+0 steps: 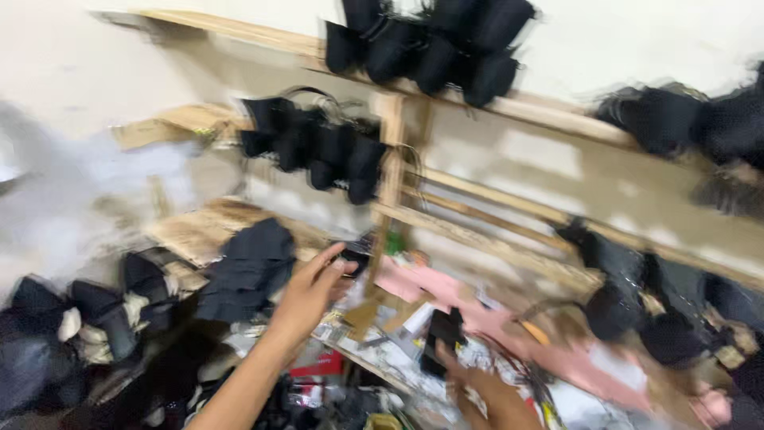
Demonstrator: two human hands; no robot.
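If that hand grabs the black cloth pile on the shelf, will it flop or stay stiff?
Probably floppy: the black cloth pile sags in soft folds over the shelf edge. It likely weighs little for its size, since it looks like thin fabric. It shouldn't roll, though loose pieces might slide off. The left hand reaches near it; blur hides detail.

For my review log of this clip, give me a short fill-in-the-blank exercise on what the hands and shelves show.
1. The left hand reaches toward a small ____ thing on the wooden shelf.
2. The right hand holds a black piece over a long ____ cloth.
3. Bundles of black pieces hang from the wooden ____.

Missing words: black; pink; shelves
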